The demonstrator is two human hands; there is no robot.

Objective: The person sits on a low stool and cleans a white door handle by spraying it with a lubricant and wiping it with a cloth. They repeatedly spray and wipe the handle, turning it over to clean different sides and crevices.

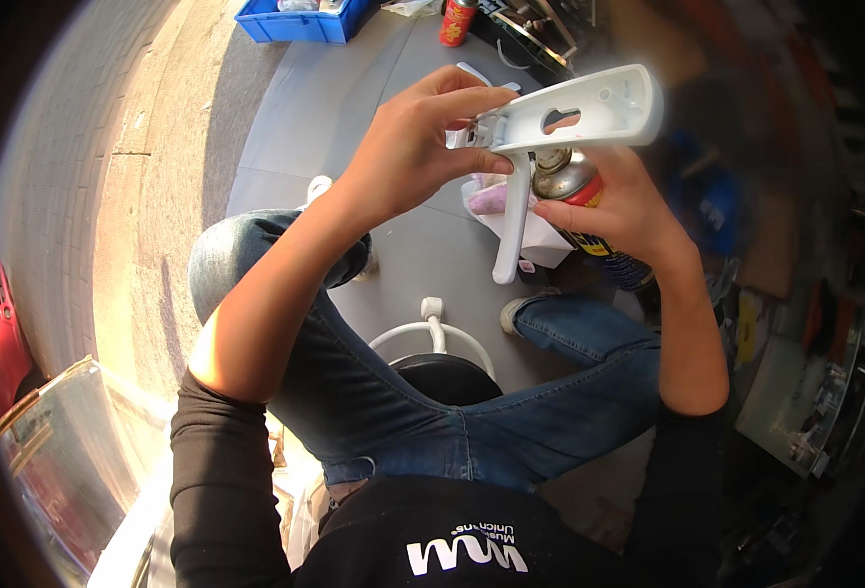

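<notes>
My left hand grips one end of a white door handle, thumb below and fingers over its edge. The hollow back of its long plate faces me, with a keyhole-shaped opening near the middle. From the plate its lever hangs down toward my knees. Just behind and below the plate, my right hand is closed round a spray can with a silver domed top and a red, yellow and dark blue body. The plate hides the can's nozzle and some right-hand fingertips.
Beyond my hands stand a blue plastic bin and a red can on the grey floor. A white bag or box lies behind the lever. Between my legs is a stool with a white ring. Dim clutter fills the right side.
</notes>
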